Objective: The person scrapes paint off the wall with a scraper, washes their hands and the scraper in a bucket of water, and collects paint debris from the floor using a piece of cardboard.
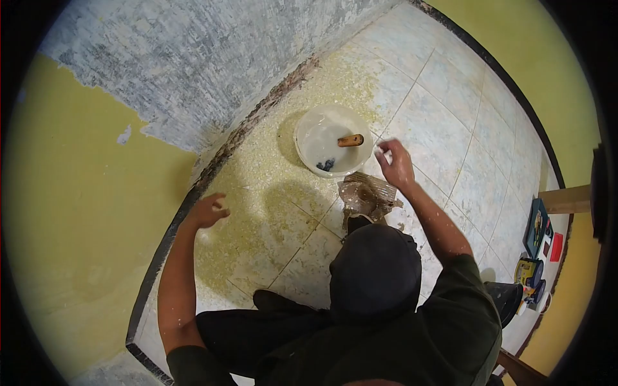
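Observation:
A white bucket (311, 156) stands on the tiled floor near the wall. Inside it are pale liquid, a tool with an orange-brown handle (351, 140) and a dark blue clump (326, 165). Just right of the rim is my right hand (395, 163), its fingers bent with a gap between them and nothing visible in them. My left hand (211, 211) hovers over the flake-covered floor beside the wall's dark base strip, fingers loosely curled and apart, holding nothing visible. Below the bucket lies a flattened, brown-stained piece of cardboard (367, 195).
Yellow-green flakes (244, 238) litter the floor along the wall. The wall (187, 58) is scraped to grey above remaining green paint. A dark bucket (505, 299), a yellow-black box (528, 272) and a teal tray (535, 226) stand at the right. A dark cap (375, 273) covers the lower centre.

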A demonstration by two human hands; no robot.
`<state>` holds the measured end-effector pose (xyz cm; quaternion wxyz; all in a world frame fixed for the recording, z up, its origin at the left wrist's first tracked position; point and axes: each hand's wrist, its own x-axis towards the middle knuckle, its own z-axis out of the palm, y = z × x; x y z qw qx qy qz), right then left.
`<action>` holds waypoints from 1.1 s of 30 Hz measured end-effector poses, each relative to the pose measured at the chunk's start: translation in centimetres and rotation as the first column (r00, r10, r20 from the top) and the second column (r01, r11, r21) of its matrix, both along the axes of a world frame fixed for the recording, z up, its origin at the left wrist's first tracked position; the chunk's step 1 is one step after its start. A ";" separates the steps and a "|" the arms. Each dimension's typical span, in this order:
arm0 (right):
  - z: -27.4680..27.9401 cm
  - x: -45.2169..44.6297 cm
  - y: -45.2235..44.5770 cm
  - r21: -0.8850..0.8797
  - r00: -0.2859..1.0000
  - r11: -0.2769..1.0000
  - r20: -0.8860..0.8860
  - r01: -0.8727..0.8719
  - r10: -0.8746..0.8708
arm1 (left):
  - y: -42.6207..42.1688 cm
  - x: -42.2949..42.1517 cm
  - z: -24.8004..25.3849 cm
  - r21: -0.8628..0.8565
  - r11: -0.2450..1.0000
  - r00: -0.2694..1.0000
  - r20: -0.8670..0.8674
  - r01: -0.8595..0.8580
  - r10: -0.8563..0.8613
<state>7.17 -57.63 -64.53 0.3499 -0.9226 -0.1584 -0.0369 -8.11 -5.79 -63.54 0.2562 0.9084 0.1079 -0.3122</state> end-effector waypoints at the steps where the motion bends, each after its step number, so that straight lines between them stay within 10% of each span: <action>1: 2.3 0.9 1.8 0.000 0.996 0.998 0.062 -0.070 0.069 | -0.9 1.2 0.0 -0.081 0.996 0.999 -0.009 -0.038 0.037; 4: 2.8 4.5 6.6 -0.041 0.957 0.956 -0.002 -0.291 0.291 | -6.3 6.1 1.8 -0.246 0.964 0.994 0.008 -0.103 0.109; 5: 0.5 5.9 8.0 -0.314 0.938 0.885 -0.071 -0.344 0.340 | -9.0 7.7 3.1 -0.342 0.925 0.985 -0.004 -0.165 0.175; 7: -3.5 7.9 9.6 -0.747 0.902 0.548 -0.160 -0.376 0.401 | -13.3 10.4 3.1 -0.364 0.909 0.966 0.079 -0.202 0.247; 9: -1.8 8.4 11.3 -0.764 0.828 0.334 -0.455 -0.552 0.327 | -17.4 11.8 2.3 -0.335 0.908 0.934 0.161 -0.251 0.318; 13: -0.9 7.8 10.7 -0.710 0.817 0.405 -0.504 -0.576 0.280 | -21.8 11.6 1.9 -0.397 0.817 0.889 0.006 -0.419 0.458; 16: 0.1 7.0 8.6 -0.775 0.922 0.538 -0.148 -0.332 0.357 | -23.0 12.0 0.4 -0.466 0.665 0.793 -0.149 -0.584 0.591; 25: 3.7 6.0 2.5 -0.343 0.922 0.859 -0.072 -0.381 0.380 | -25.5 13.7 -3.7 -0.731 0.189 0.613 -0.369 -0.656 0.699; 29: 3.1 4.6 2.0 -0.052 0.980 0.999 0.199 0.014 -0.004 | -25.9 13.9 -3.0 -0.734 0.137 0.575 -0.387 -0.666 0.721; 31: 1.3 3.0 1.7 0.170 0.948 0.933 -0.097 0.317 -0.304 | -26.7 13.7 -5.8 -0.742 0.157 0.584 -0.358 -0.652 0.729; 33: -1.8 1.5 0.6 0.303 0.771 0.841 -0.607 0.448 -0.192 | -27.4 14.1 -6.4 -0.756 0.179 0.588 -0.313 -0.629 0.746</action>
